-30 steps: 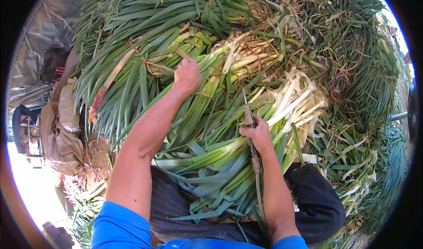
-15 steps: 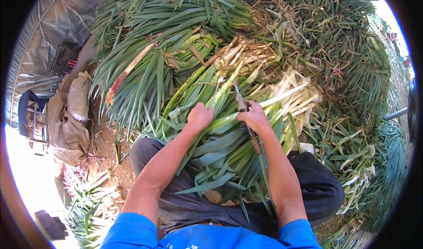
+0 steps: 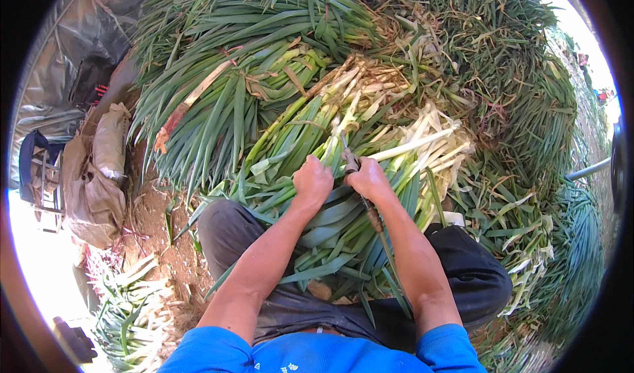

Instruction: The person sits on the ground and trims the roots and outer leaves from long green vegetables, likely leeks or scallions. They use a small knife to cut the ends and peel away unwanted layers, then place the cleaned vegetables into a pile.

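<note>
Long green onions with white stems (image 3: 422, 142) and green leaves (image 3: 330, 231) lie across my lap. My left hand (image 3: 314, 181) is closed around a green onion whose pale stem (image 3: 332, 145) points away from me. Close to its right, my right hand (image 3: 370, 178) grips a blow gun (image 3: 351, 161) with a thin metal nozzle, its tip near that stem. A brown-wrapped hose (image 3: 374, 218) runs from the tool back under my right forearm. The parts inside both fists are hidden.
Unpeeled green onions with soiled roots (image 3: 380, 75) lie just ahead, before a large leafy pile (image 3: 224, 49). More heaps (image 3: 522, 102) stand on the right. Several onions with white stems (image 3: 148, 320) lie at the lower left, below a brown sack (image 3: 96, 201).
My left hand has moved right and closer to my right hand. My right hand and the blow gun have shifted slightly left and nearer to me.
</note>
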`<state>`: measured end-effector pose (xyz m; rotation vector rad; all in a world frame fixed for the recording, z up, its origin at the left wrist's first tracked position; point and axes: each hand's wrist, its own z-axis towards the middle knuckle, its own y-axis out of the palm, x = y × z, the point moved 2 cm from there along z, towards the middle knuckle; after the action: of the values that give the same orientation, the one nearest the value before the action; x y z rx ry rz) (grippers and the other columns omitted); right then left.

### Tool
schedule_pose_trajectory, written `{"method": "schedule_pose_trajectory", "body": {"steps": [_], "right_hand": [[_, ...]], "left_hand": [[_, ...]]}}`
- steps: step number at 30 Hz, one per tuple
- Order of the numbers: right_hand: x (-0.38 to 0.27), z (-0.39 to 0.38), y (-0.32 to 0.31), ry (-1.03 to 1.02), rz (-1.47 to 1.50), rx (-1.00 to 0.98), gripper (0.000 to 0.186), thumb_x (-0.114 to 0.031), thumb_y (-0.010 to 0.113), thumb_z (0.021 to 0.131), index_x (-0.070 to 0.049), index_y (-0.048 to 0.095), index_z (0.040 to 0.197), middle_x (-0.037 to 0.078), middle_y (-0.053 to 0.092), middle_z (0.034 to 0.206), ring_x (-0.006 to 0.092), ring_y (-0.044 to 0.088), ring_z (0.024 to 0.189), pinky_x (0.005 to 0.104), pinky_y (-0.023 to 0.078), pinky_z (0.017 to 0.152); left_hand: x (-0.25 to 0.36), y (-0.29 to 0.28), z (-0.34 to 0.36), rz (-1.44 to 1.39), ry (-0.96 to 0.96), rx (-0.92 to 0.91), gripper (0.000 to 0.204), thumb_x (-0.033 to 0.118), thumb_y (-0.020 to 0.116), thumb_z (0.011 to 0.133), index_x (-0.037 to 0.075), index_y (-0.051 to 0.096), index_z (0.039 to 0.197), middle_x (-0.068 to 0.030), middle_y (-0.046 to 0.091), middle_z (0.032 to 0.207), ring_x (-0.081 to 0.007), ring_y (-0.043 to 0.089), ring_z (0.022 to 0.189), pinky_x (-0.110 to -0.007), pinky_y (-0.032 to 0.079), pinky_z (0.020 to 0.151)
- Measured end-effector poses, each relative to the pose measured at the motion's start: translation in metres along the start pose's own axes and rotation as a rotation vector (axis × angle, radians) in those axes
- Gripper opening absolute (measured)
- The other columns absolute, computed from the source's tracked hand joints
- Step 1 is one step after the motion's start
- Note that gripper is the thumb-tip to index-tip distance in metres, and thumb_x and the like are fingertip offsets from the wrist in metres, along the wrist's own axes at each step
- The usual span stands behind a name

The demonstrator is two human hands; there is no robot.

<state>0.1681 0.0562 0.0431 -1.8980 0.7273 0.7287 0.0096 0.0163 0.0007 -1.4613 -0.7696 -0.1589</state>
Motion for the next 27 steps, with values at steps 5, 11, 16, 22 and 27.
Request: {"method": "schedule_pose_trajectory", "body": {"steps": [5,11,16,22,27], "right_hand": [[0.006,0.035,0.004,0.017,-0.126,0.062,0.040,-0.019,0.070,0.070,0.009,0.070,0.099,0.034,0.070,0.097,0.0468,0.069,0.096,0.0475,0.054,0.087],[0.013,0.085,0.000,0.076,-0.190,0.098,0.040,-0.018,0.065,0.073,0.009,0.072,0.102,0.035,0.070,0.104,0.0477,0.068,0.104,0.0481,0.054,0.093],[0.019,0.132,-0.009,0.070,-0.210,0.127,0.041,-0.018,0.065,0.074,0.011,0.071,0.102,0.035,0.070,0.105,0.0470,0.068,0.106,0.0477,0.054,0.094],[0.032,0.187,-0.016,0.058,-0.260,0.178,0.039,-0.016,0.071,0.069,0.009,0.070,0.098,0.032,0.071,0.098,0.0450,0.070,0.095,0.0466,0.055,0.085],[0.054,0.206,-0.028,0.048,-0.174,0.226,0.038,-0.016,0.075,0.066,0.009,0.069,0.094,0.027,0.073,0.090,0.0396,0.073,0.083,0.0448,0.056,0.077]], "left_hand": [[0.006,-0.008,-0.001,-0.008,-0.013,-0.054,0.037,0.028,0.072,0.087,-0.003,0.057,0.098,-0.0281,0.071,0.091,-0.0485,0.069,0.086,-0.058,0.054,0.080],[0.004,-0.010,-0.005,-0.033,-0.018,-0.094,0.038,0.029,0.071,0.088,-0.005,0.056,0.098,-0.0311,0.070,0.090,-0.0498,0.069,0.086,-0.058,0.054,0.081],[0.000,-0.009,-0.004,0.018,-0.016,-0.162,0.036,0.028,0.070,0.091,-0.004,0.057,0.102,-0.0295,0.070,0.094,-0.0480,0.069,0.089,-0.057,0.054,0.081],[-0.005,-0.005,-0.008,-0.065,-0.020,-0.126,0.037,0.028,0.069,0.091,-0.005,0.053,0.096,-0.0334,0.067,0.087,-0.0526,0.066,0.084,-0.059,0.051,0.078],[0.000,-0.006,-0.007,-0.071,0.002,-0.185,0.036,0.026,0.069,0.091,-0.004,0.053,0.099,-0.0311,0.067,0.089,-0.0510,0.066,0.086,-0.058,0.052,0.077]]}}
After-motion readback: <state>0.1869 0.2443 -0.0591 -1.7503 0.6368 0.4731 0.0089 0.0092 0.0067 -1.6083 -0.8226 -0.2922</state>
